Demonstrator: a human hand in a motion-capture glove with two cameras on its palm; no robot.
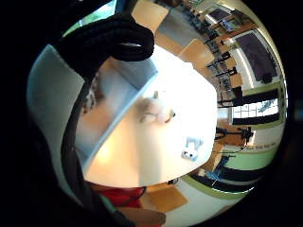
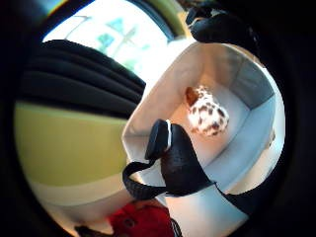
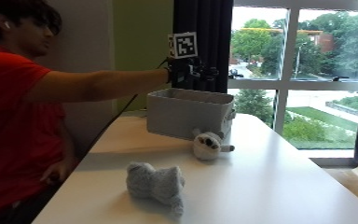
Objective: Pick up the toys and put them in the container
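Item 1, nearest the outside camera: a grey plush toy [image 3: 156, 183] was recorded lying on the white table [image 3: 272, 186], at about 6 o'clock from the container and well apart from it. The same toy [image 1: 191, 149] was seen small on the tabletop in the little-finger-side palm view.

Item 2: a pale plush toy [image 3: 208, 145] with dark eyes was noted on the table just beside the container's near wall, at roughly 5 o'clock from the container's middle. It was also seen in the little-finger-side view [image 1: 157, 111], next to the container's outer wall.

Item 3: a grey rectangular container [image 3: 188, 112] was recorded standing upright on the table's far part, before a dark curtain [image 3: 201, 28] and a window [image 3: 303, 70].

Item 4: a white toy with brown spots [image 2: 206, 110] was found lying on the container's floor [image 2: 232, 123], as shown in the thumb-side palm view.

Item 5: the gloved right hand [image 3: 188, 70] was held out above the container, over its far rim at about 12 o'clock, on an outstretched arm. Nothing was seen in its hold; how far the fingers were spread could not be told.
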